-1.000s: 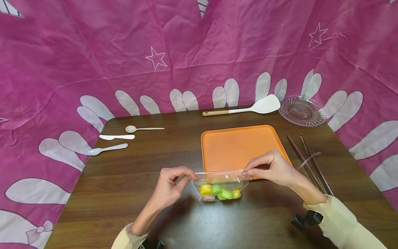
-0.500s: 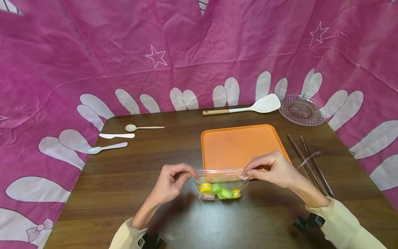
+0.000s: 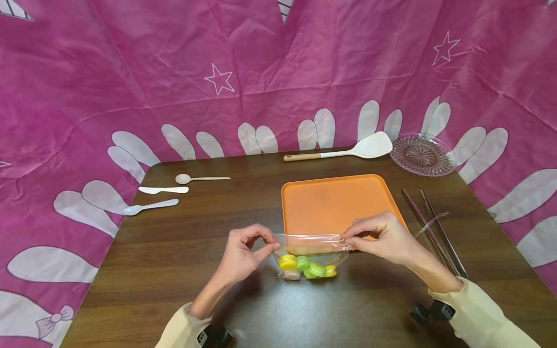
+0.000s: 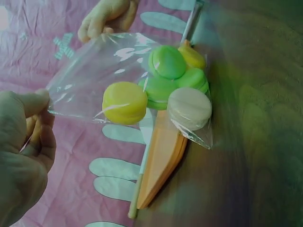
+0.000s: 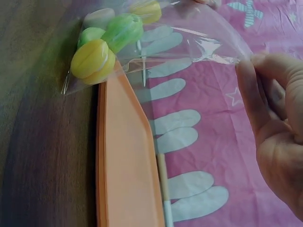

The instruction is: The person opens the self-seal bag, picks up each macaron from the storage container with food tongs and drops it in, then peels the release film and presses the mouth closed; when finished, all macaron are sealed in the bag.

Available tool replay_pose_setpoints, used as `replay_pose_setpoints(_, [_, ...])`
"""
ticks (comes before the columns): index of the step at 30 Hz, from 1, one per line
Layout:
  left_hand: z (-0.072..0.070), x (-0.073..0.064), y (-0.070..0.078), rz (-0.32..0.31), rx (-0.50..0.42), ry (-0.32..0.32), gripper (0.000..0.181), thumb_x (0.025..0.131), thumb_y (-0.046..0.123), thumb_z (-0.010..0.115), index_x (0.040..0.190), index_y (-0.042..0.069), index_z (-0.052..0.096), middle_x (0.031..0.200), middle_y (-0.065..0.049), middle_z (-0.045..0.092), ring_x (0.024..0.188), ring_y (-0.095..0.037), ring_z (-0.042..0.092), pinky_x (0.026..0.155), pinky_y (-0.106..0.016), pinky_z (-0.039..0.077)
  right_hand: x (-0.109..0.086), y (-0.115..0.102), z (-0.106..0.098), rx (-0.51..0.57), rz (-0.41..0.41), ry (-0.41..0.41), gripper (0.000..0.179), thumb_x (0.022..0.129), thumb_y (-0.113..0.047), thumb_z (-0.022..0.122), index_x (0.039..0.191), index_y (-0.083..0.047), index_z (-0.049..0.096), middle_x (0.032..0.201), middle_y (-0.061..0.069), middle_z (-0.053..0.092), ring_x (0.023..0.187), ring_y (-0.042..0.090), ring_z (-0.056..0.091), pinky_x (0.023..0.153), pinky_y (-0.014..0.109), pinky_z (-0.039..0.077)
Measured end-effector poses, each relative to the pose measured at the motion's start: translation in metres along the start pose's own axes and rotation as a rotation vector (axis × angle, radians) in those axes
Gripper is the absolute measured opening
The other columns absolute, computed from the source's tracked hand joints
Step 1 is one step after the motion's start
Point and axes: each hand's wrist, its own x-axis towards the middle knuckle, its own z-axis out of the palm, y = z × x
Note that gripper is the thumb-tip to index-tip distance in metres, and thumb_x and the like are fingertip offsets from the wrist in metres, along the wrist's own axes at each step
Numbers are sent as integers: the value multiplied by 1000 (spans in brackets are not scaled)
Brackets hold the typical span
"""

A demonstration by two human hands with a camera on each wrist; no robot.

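Observation:
A clear plastic bag (image 3: 313,245) with several macarons inside hangs between both hands, its top edge drawn out straight. Yellow macarons (image 4: 125,103), green macarons (image 5: 124,34) and a pale macaron (image 4: 190,109) are gathered at its bottom. With thumb and forefinger the left hand (image 3: 243,253) pinches the bag's top left corner. The opposite corner is pinched by the right hand (image 3: 385,239), whose fingertips sit over the near part of the orange tray (image 3: 335,203). In the head view the bag overlaps the tray's front edge.
White spoons (image 3: 183,179) (image 3: 152,207) and a white knife (image 3: 163,190) lie at the left. A spatula (image 3: 370,146) and a clear patterned plate (image 3: 422,154) are at the back. Metal straws (image 3: 428,224) lie right of the tray, beside the right forearm. A pink cloth (image 3: 261,58) hangs behind the table.
The left thumb and forefinger have shifted slightly at the bag's left corner, and the bag's top edge sits slightly higher. The right hand has barely moved.

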Motion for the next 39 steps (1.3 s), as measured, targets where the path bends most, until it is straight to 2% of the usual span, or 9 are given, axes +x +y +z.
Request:
replay_pose_setpoints(6, [2, -1, 4, 169, 210, 33, 32, 73, -13, 81, 93, 5, 65, 77, -2, 71, 66, -12, 65, 49, -15, 36, -3, -1, 10, -252, -140, 117, 31, 75, 21, 74, 96, -2, 74, 81, 8, 72, 68, 12, 67, 63, 19, 53])
replay_pose_setpoints(9, [3, -1, 6, 236, 288, 38, 30, 77, -7, 81, 100, 3, 65, 79, -1, 70, 69, -12, 66, 53, -17, 42, -6, 0, 14, -334, -163, 195, 9, 87, 1, 76, 94, -1, 71, 82, 9, 72, 70, 13, 71, 68, 18, 55])
replay_pose_setpoints(13, [6, -1, 7, 299, 377, 61, 19, 82, 0, 81, 96, 7, 69, 80, 0, 69, 70, -12, 65, 64, -25, 54, -7, -1, 19, -427, -173, 260, 17, 95, -18, 71, 94, -1, 71, 85, 9, 73, 74, 13, 72, 71, 19, 55])
replay_pose_setpoints(16, [9, -1, 7, 267, 348, 65, 21, 79, -6, 80, 92, 8, 70, 80, 0, 68, 71, -13, 63, 66, -25, 53, -8, -1, 20, -436, -144, 266, 10, 89, -3, 76, 97, -1, 71, 86, 8, 73, 75, 13, 71, 74, 20, 55])
replay_pose_setpoints(21, [14, -1, 6, 175, 294, 68, 26, 78, -13, 77, 90, 8, 69, 82, -2, 68, 75, -17, 63, 71, -28, 54, -8, -3, 20, -299, -7, 225, 42, 72, 25, 73, 105, 0, 69, 91, 7, 73, 78, 15, 70, 75, 22, 55])
replay_pose_setpoints(25, [16, -3, 5, 154, 283, 91, 26, 77, -15, 77, 90, 6, 68, 82, -4, 69, 73, -18, 65, 71, -27, 55, -8, -4, 19, -236, 63, 184, 38, 77, 23, 72, 103, -5, 70, 91, 6, 72, 77, 16, 66, 73, 23, 55])
replay_pose_setpoints(30, [16, -4, 5, 118, 284, 108, 25, 77, -13, 78, 88, 7, 68, 80, -2, 68, 69, -15, 62, 70, -24, 55, -8, -5, 18, -209, 74, 172, 29, 81, 17, 73, 97, -8, 72, 89, 7, 71, 76, 16, 66, 72, 24, 55])
replay_pose_setpoints(36, [16, -5, 4, 16, 154, 36, 31, 76, -18, 76, 100, 0, 66, 89, -10, 68, 78, -22, 64, 77, -28, 54, -7, -5, 18, -182, 67, 150, 34, 80, 20, 72, 103, -4, 70, 90, 10, 71, 75, 17, 65, 71, 24, 55])
replay_pose_setpoints(39, [18, -4, 3, -19, 170, 7, 31, 75, -12, 81, 100, 1, 68, 89, -8, 72, 79, -21, 68, 73, -31, 55, -6, -5, 18, -197, 70, 129, 38, 77, 21, 73, 106, -4, 70, 88, 6, 70, 75, 15, 63, 71, 23, 54])
